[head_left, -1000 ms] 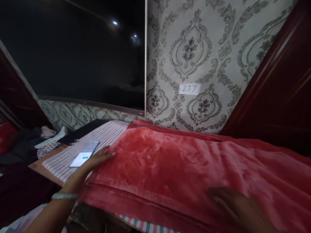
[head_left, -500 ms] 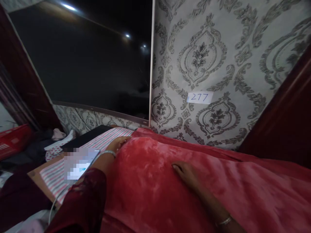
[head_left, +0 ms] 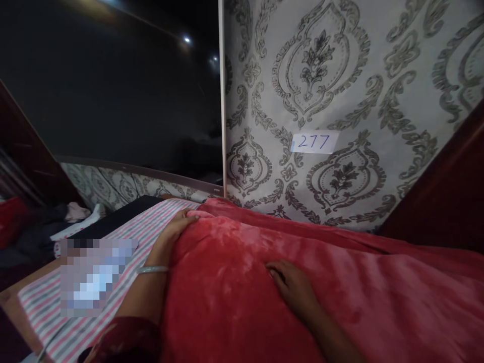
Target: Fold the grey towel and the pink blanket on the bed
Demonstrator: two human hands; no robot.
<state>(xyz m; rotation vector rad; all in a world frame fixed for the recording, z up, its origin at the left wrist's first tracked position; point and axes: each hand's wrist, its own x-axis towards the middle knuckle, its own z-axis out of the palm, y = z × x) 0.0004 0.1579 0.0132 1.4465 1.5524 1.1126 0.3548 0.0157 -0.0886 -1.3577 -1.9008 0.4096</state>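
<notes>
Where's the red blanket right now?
Head view, lower centre to right: the red blanket lies right of the striped cloth, with the left hand at its left edge and the right hand on top.

On brown wooden table (head_left: 11, 303), striped pink-and-grey cloth (head_left: 145, 224) is laid near left edge; red plush blanket (head_left: 234, 282) to right.

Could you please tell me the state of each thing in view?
Red plush blanket: spread out, slightly wrinkled, covering part of the striped cloth
Striped cloth: laid out, partly covered
Left hand: at the blanket's left edge, grip unclear
Right hand: on the blanket, fingers bent
Phone: lying on the cloth, bright, details blurred
Television: dark, reflecting lights
"277" label: on the wallpaper
</notes>
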